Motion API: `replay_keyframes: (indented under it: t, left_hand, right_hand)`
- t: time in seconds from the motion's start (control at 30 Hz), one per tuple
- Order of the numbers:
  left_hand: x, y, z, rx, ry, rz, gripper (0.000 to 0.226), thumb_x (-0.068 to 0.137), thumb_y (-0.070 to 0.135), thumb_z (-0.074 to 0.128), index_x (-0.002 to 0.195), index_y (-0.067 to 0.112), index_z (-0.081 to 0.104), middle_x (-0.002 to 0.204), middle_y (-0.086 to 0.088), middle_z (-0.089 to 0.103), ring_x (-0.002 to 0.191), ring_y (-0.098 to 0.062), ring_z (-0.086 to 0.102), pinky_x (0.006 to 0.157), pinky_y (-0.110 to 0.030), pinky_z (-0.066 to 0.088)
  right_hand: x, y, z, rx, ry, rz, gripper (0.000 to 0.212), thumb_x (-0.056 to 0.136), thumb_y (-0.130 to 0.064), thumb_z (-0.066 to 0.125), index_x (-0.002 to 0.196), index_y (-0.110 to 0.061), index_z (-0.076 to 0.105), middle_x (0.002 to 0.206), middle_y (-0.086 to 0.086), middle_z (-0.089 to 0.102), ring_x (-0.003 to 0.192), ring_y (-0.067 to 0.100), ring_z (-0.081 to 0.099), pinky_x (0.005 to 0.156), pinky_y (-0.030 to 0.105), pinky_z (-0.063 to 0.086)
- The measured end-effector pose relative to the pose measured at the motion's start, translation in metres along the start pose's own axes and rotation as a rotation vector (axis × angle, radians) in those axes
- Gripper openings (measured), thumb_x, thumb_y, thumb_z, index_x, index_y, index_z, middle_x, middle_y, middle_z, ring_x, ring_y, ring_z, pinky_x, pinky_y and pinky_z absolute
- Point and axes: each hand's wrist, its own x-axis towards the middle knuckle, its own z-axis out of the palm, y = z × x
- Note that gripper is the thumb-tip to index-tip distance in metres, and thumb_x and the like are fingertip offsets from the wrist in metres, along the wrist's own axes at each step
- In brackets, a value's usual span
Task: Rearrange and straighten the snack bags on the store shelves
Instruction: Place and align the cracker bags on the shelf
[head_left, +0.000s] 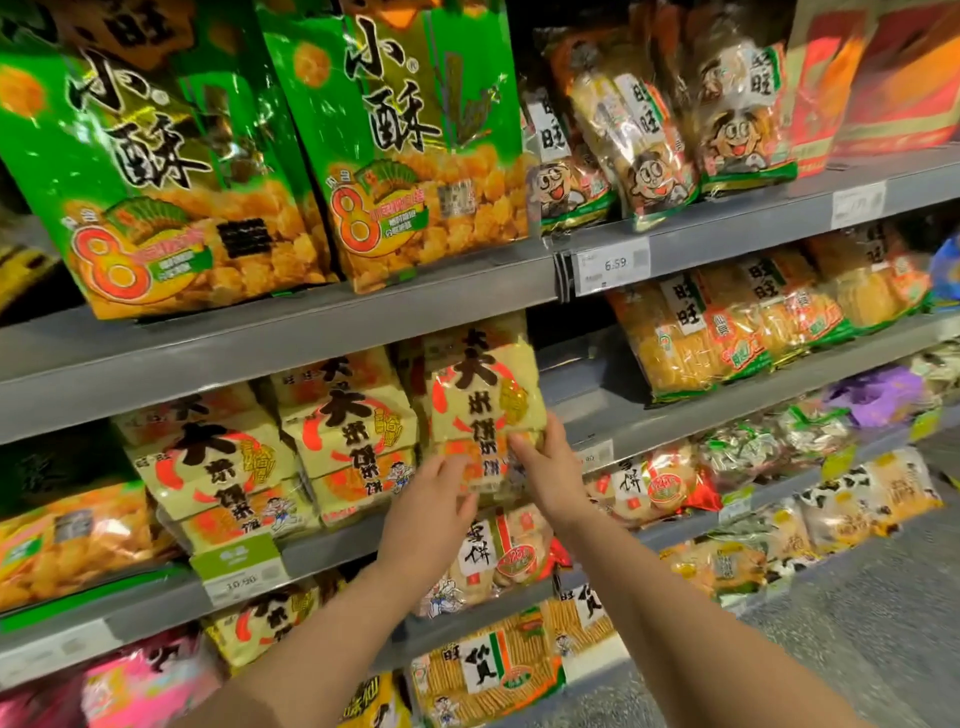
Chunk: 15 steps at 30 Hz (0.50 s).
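A tall yellow rice-cracker bag (480, 395) with black characters and a red ring stands upright at the right end of its row on the second shelf. My left hand (434, 512) grips its lower left corner. My right hand (545, 467) holds its lower right edge, fingers over the front. Two matching yellow bags (348, 431) (218, 467) stand to its left, leaning slightly. The held bag's bottom is hidden behind my hands.
Large green snack bags (405, 135) fill the grey top shelf (311, 322). Clear bags of crackers (639, 150) sit at the upper right. Orange bags (691, 332) and more packs fill the shelves to the right and below. Price tags (613, 265) hang on the rails.
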Motion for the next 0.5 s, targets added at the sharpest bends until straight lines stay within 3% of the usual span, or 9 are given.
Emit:
replay_keyframes:
  t: [0.07, 0.13, 0.2, 0.33, 0.43, 0.5]
  left_hand:
    - [0.013, -0.006, 0.007, 0.051, -0.053, 0.013, 0.034, 0.094, 0.026, 0.047, 0.127, 0.02, 0.043, 0.113, -0.002, 0.051, 0.088, -0.016, 0.056, 0.073, -0.03, 0.049]
    - [0.028, -0.01, 0.013, 0.087, -0.068, 0.024, 0.033, 0.094, 0.021, 0.045, 0.127, 0.019, 0.042, 0.107, -0.004, 0.055, 0.085, -0.019, 0.056, 0.068, -0.028, 0.044]
    - [0.041, -0.013, 0.018, 0.109, -0.056, 0.02, 0.035, 0.094, 0.016, 0.044, 0.128, 0.018, 0.042, 0.103, -0.005, 0.057, 0.083, -0.02, 0.055, 0.066, -0.028, 0.04]
    - [0.052, -0.019, 0.026, 0.052, -0.048, -0.007, 0.037, 0.091, 0.008, 0.046, 0.126, 0.019, 0.041, 0.109, -0.007, 0.056, 0.082, -0.019, 0.054, 0.066, -0.03, 0.043]
    - [0.054, -0.023, 0.033, 0.023, -0.055, -0.017, 0.04, 0.091, 0.007, 0.047, 0.128, 0.018, 0.038, 0.121, -0.008, 0.053, 0.096, -0.024, 0.057, 0.078, -0.037, 0.049]
    - [0.058, -0.025, 0.037, 0.011, -0.078, -0.064, 0.044, 0.09, 0.007, 0.048, 0.131, 0.018, 0.035, 0.124, -0.008, 0.051, 0.101, -0.026, 0.057, 0.081, -0.039, 0.048]
  right_hand:
    - [0.026, 0.001, 0.011, -0.198, -0.001, -0.05, 0.027, 0.096, -0.031, 0.046, 0.121, -0.022, 0.041, 0.11, -0.002, 0.06, 0.096, 0.016, 0.059, 0.077, 0.034, 0.048]
    - [0.046, 0.007, 0.023, -0.455, 0.091, -0.131, 0.024, 0.096, -0.035, 0.043, 0.113, -0.018, 0.045, 0.108, 0.003, 0.06, 0.096, 0.022, 0.058, 0.077, 0.037, 0.047]
    - [0.055, 0.014, 0.032, -0.627, 0.209, -0.204, 0.03, 0.095, -0.035, 0.043, 0.117, -0.016, 0.046, 0.113, 0.006, 0.056, 0.104, 0.028, 0.053, 0.08, 0.04, 0.045]
    - [0.036, 0.026, 0.044, -0.802, 0.374, -0.268, 0.056, 0.09, -0.035, 0.055, 0.141, -0.024, 0.033, 0.139, 0.008, 0.04, 0.116, 0.032, 0.042, 0.091, 0.043, 0.041]
    - [0.015, 0.042, 0.051, -0.845, 0.39, -0.322, 0.05, 0.089, -0.029, 0.059, 0.136, -0.03, 0.043, 0.137, 0.008, 0.043, 0.112, 0.033, 0.045, 0.088, 0.041, 0.043]
    - [0.017, 0.048, 0.051, -0.825, 0.303, -0.29, 0.047, 0.089, -0.023, 0.057, 0.134, -0.03, 0.045, 0.136, 0.006, 0.044, 0.115, 0.03, 0.044, 0.089, 0.038, 0.043]
